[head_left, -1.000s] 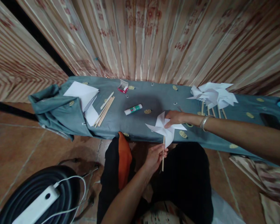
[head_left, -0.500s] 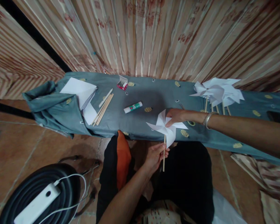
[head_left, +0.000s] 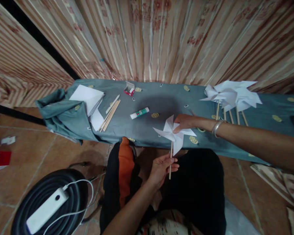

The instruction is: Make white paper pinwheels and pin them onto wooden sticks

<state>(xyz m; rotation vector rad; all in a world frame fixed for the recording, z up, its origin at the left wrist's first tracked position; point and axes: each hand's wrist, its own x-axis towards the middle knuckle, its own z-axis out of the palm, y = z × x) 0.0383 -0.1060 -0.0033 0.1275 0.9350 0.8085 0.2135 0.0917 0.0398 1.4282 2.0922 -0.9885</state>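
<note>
A white paper pinwheel [head_left: 169, 126] on a thin wooden stick [head_left: 171, 148] is held over the near edge of the cloth-covered table. My left hand [head_left: 163, 165] pinches the stick low down, below the paper blades. At the pinwheel's centre my right hand [head_left: 182, 123] presses with its fingers, the thumb over the middle; its fingertips partly hide the hub. Partly behind the right hand lie scissors [head_left: 201, 129]. To the left a glue stick [head_left: 139, 113] rests on the cloth.
Several pinwheels [head_left: 231, 94] lie together at the right. On the left are folded white paper [head_left: 87, 94], wooden sticks [head_left: 110, 116], a white pen [head_left: 112, 103] and a small open box of pins [head_left: 129, 89]. A white power bank [head_left: 47, 210] sits on a black round stool [head_left: 22, 209].
My left hand has slid slightly down the stick, and its fingers have loosened a little. The right hand stays at the pinwheel's centre. The view has shifted slightly.
</note>
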